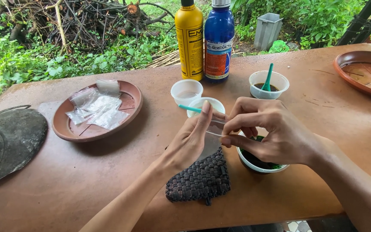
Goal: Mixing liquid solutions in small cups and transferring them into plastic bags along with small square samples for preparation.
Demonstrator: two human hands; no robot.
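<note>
My left hand [190,139] and my right hand [265,131] meet over the middle of the table, both pinching a small clear plastic bag [215,127] between their fingertips. Under them lies a dark woven pouch [200,178]. Beneath my right hand stands a white cup [259,164] with dark and green contents. Just beyond my fingers is a white cup [207,105] with a teal spoon [190,108] resting in it.
A brown clay dish [127,114] with several clear small bags [97,107] sits at left. A yellow bottle [189,41] and blue bottle [219,41] stand at the back, with an empty clear cup [186,91] and a spoon-holding cup [268,84]. Another dish [363,73] is far right.
</note>
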